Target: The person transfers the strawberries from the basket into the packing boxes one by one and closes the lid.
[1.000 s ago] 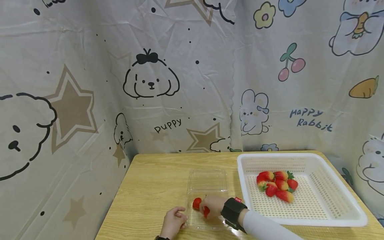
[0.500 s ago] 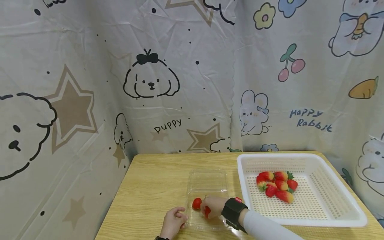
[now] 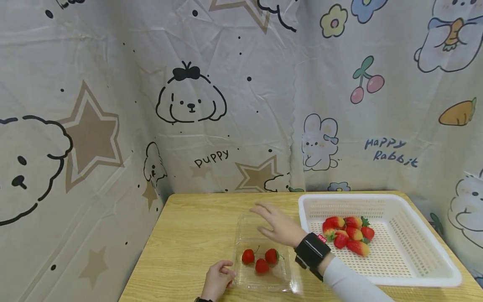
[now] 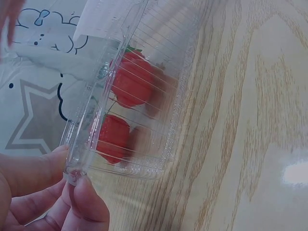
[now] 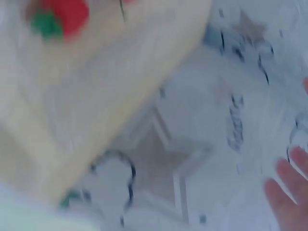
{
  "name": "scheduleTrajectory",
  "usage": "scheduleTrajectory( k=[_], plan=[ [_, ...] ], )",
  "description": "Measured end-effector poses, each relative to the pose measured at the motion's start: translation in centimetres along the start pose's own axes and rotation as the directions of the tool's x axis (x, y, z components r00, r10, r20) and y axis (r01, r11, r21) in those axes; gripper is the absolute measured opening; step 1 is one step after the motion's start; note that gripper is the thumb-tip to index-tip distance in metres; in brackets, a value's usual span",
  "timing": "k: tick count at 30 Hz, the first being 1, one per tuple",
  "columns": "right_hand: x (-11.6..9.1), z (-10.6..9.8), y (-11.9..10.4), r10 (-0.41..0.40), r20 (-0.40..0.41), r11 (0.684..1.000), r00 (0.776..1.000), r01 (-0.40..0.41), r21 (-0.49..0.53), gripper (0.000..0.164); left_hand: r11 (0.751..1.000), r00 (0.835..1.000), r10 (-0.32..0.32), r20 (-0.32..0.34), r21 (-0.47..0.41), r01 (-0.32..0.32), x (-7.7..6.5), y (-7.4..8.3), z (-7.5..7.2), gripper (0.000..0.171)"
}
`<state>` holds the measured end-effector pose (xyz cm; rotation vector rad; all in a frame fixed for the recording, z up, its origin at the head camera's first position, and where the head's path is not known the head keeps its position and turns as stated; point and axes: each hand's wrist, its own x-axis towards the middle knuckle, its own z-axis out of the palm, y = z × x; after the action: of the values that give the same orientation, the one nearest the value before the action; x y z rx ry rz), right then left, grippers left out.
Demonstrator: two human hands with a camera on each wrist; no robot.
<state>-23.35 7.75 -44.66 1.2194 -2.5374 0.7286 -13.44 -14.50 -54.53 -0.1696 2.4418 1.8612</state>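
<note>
Strawberries (image 3: 262, 266), three of them, lie in the near half of a clear box (image 3: 269, 282) on the table (image 3: 188, 230). The person's left hand (image 3: 218, 277) pinches the box's edge between thumb and fingers. The right hand (image 3: 280, 225), fingers extended and holding nothing, hovers over the box's far half. Right of the box, a basket (image 3: 411, 280) holds more strawberries (image 3: 354, 233); a curtain (image 3: 241, 105) hangs behind.

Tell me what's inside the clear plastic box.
Three red strawberries lie in the near half of the box. Anything directly beneath them is covered, and in the head view the right hand hides part of the far half.
</note>
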Motion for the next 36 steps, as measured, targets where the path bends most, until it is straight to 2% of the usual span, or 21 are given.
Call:
scheduleTrajectory(
  k=[2, 5, 8, 13, 18, 21, 24, 28, 31, 36],
  plan=[
    [0.0, -1.4, 1.0, -0.035, -0.158, 0.996, 0.987, 0.022, -0.085, 0.056, 1.0, 1.0, -0.003, -0.003, 0.002, 0.003, 0.0, 0.0, 0.0, 0.029],
    [-0.3, -3.1, 2.8, -0.066, -0.315, 0.984, 0.947, 0.01, -0.177, 0.06, 1.0, 1.0, -0.009, -0.001, 0.005, 0.009, 0.1, 0.0, 0.0, 0.029],
    [-1.3, -4.2, 4.5, -0.025, -0.381, 0.974, 0.924, -0.063, -0.217, 0.063, 1.0, 1.0, -0.008, 0.001, 0.007, 0.008, 0.0, 0.0, -0.1, 0.028],
    [-3.5, -4.7, 7.3, 0.153, -0.411, 0.942, 0.899, -0.258, -0.214, 0.063, 1.0, 1.0, 0.009, 0.003, 0.006, -0.009, 0.0, 0.2, -0.1, 0.029],
    [-6.1, -4.1, 9.2, 0.367, -0.361, 0.885, 0.857, -0.441, -0.147, 0.064, 1.0, 1.0, 0.014, 0.013, 0.015, -0.014, 0.1, 0.1, -0.1, 0.03],
    [-7.4, -3.6, 9.9, 0.462, -0.317, 0.848, 0.828, -0.517, -0.115, 0.061, 1.0, 1.0, 0.004, 0.021, 0.022, -0.005, 0.2, -0.1, -0.2, 0.03],
    [-8.4, -3.0, 10.6, 0.515, -0.281, 0.822, 0.81, -0.56, -0.108, 0.057, 1.0, 1.0, -0.007, 0.021, 0.019, 0.006, 0.2, -0.1, -0.2, 0.029],
    [-9.5, -2.3, 11.3, 0.586, -0.191, 0.784, 0.787, -0.611, -0.11, 0.051, 1.0, 1.0, -0.006, 0.021, 0.006, 0.006, 0.2, -0.1, -0.2, 0.029],
    [-10.2, -1.7, 11.9, 0.642, -0.106, 0.753, 0.759, -0.651, -0.098, 0.046, 1.0, 1.0, 0.0, 0.02, -0.002, 0.0, 0.1, 0.0, -0.1, 0.03],
    [-10.9, -0.3, 13.3, 0.693, 0.003, 0.715, 0.721, -0.687, -0.133, 0.039, 1.0, 1.0, -0.002, 0.017, 0.001, 0.002, 0.1, -0.1, -0.1, 0.03]
  ],
)
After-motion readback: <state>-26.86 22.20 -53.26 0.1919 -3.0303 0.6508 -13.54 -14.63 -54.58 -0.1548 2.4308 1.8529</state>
